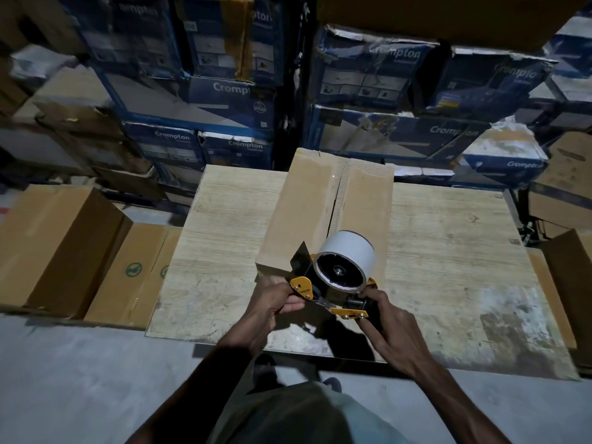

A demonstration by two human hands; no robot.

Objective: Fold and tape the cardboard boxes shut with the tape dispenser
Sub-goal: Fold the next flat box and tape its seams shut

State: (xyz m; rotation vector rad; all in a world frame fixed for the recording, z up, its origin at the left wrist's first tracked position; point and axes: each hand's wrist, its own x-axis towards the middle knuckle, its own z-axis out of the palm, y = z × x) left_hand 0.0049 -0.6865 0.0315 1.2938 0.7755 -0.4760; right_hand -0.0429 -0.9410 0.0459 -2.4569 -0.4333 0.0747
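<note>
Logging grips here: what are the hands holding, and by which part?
Both hold the tape dispenser: left hand pinches its yellow front end, right hand grips the handle end.

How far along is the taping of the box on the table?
Done: the cardboard box has its flaps folded closed. In hand: left hand and right hand hold the tape dispenser at its near end. Left: the centre seam shows no tape yet.

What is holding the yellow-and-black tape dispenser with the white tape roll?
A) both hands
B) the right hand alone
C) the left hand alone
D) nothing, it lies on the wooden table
A: the left hand pinches the front of the yellow-and-black tape dispenser while the right hand grips its rear.
</note>
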